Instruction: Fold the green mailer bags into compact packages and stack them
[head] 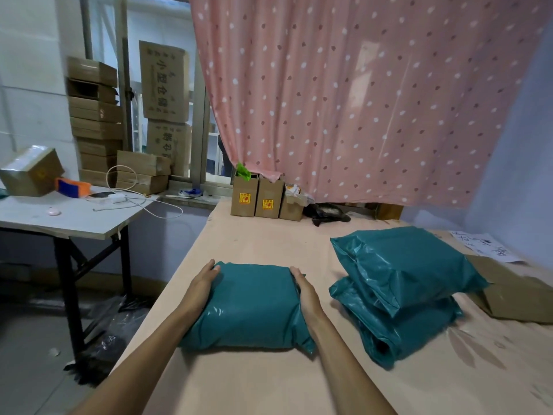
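A folded green mailer package (250, 307) lies on the peach-covered table (269, 381) in front of me. My left hand (201, 284) presses flat against its left side and my right hand (308, 295) against its right side, so both hands clasp it between them. To the right stands a stack of two more green packages: the top one (410, 265) lies slanted across the lower one (401, 327). The stack is a short gap away from the package in my hands.
A flat brown cardboard piece (514, 292) lies right of the stack, with a written paper sheet (484, 245) behind it. Small brown boxes (260, 199) stand at the far edge under a pink dotted curtain (359, 100). A side table (71, 217) with boxes and cables stands left.
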